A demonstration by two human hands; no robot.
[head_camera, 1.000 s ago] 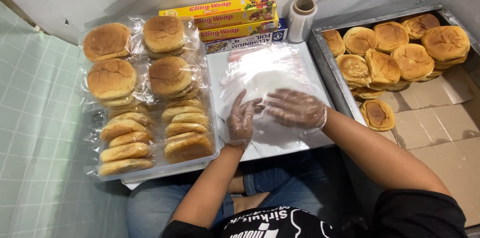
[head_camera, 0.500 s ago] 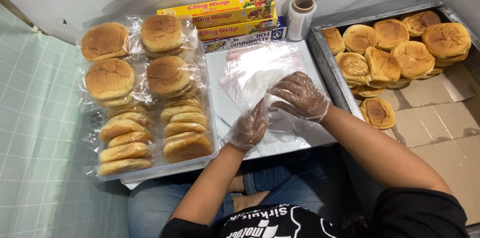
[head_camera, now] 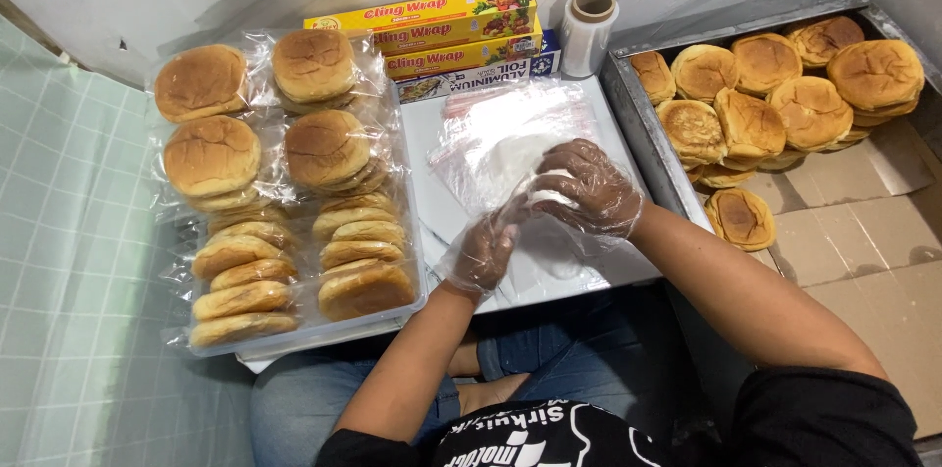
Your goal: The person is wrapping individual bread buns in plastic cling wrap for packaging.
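Both my hands wear thin clear plastic gloves. My right hand pinches the near edge of a clear plastic bag that lies on a white board in front of me. My left hand grips the same bag's lower edge, just below and left of the right hand. The bag looks empty and crumpled, stretching away toward the boxes at the back.
Bagged burger buns fill a clear tray on the left. A metal tray lined with cardboard holds loose buns on the right. Long wrap and foil boxes and a film roll stand at the back wall.
My hands have drawn the bag's edge toward me and come closer together. The right hand went from lying flat on the bag to pinching it.
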